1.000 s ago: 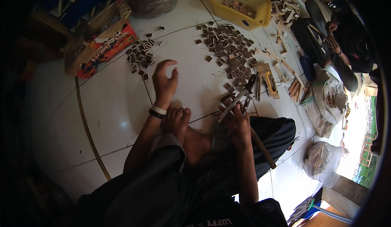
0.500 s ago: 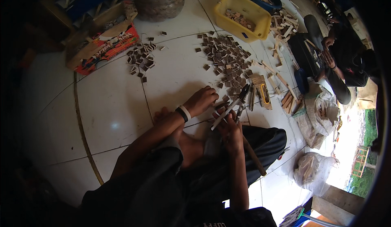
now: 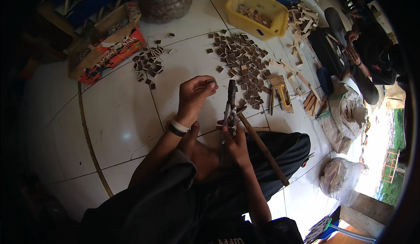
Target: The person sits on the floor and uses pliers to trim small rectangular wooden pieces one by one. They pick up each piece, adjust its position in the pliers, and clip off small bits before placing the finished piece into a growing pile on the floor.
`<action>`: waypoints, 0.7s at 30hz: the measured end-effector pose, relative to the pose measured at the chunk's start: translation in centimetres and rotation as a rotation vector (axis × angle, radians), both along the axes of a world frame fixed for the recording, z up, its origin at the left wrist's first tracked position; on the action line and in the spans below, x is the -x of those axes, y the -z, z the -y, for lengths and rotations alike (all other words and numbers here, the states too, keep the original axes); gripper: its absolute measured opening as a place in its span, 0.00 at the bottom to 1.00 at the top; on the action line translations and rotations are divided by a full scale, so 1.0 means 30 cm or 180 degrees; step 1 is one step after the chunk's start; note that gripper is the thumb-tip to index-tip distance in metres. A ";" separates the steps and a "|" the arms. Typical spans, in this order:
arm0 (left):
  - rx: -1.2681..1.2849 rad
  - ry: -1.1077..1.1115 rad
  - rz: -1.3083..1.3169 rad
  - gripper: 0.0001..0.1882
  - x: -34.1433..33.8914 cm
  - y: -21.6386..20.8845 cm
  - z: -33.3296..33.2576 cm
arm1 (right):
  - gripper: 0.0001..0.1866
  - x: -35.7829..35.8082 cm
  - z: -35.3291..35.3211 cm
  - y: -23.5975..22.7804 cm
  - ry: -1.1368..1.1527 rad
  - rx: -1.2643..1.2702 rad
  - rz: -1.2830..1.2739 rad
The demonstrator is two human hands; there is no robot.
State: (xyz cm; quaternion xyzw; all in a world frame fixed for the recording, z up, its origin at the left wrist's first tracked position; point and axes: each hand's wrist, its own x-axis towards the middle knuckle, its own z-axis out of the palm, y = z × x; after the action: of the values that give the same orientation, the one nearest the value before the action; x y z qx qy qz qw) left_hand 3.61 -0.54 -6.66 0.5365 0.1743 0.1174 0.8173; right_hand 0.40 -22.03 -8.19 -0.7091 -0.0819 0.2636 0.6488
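Note:
My left hand is raised over the floor, its thumb and fingers pinched together; what sits between the fingertips is too small to make out. In my right hand, close to my lap, is a plier-like metal tool, its dark head pointing up and away from me. A long wooden stick slants from beside this hand across my dark-trousered leg; its far end is partly hidden. Beyond my hands spreads a pile of small square brown pieces, and a smaller pile of them lies farther left.
An orange-red carton stands at the left, near a clear bulky sack. A yellow tub holds small pieces. Wood strips, a yellow-handled cutter and pale sacks lie right. Another person's hand is far right.
My left hand has lifted away from the tool toward the left. The tool has swung from a slant to nearly upright in my right hand.

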 end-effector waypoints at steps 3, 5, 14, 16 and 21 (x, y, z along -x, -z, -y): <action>-0.0036 -0.0028 0.0045 0.15 0.006 -0.034 -0.010 | 0.19 0.018 -0.015 0.012 -0.0059 0.0206 0.0420; -0.0045 -0.0072 0.0073 0.15 0.012 -0.055 -0.013 | 0.19 0.021 -0.020 0.017 -0.0121 0.0268 0.0579; -0.0085 0.0055 -0.0066 0.14 0.022 -0.099 -0.012 | 0.23 0.026 -0.029 -0.004 -0.0179 0.0344 0.0719; -0.0064 0.0053 -0.0007 0.14 0.024 -0.099 -0.011 | 0.24 0.026 -0.028 -0.013 -0.0225 0.0455 0.0815; -0.0190 0.0074 -0.0006 0.13 0.023 -0.095 -0.017 | 0.27 0.027 -0.028 -0.017 -0.0253 0.0629 0.0872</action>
State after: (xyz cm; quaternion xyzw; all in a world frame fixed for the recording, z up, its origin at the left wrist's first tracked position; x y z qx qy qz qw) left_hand 2.92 -0.04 -3.81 0.5627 0.1653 0.1126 0.8021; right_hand -0.40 -21.18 -7.70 -0.7949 -0.1712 0.1968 0.5478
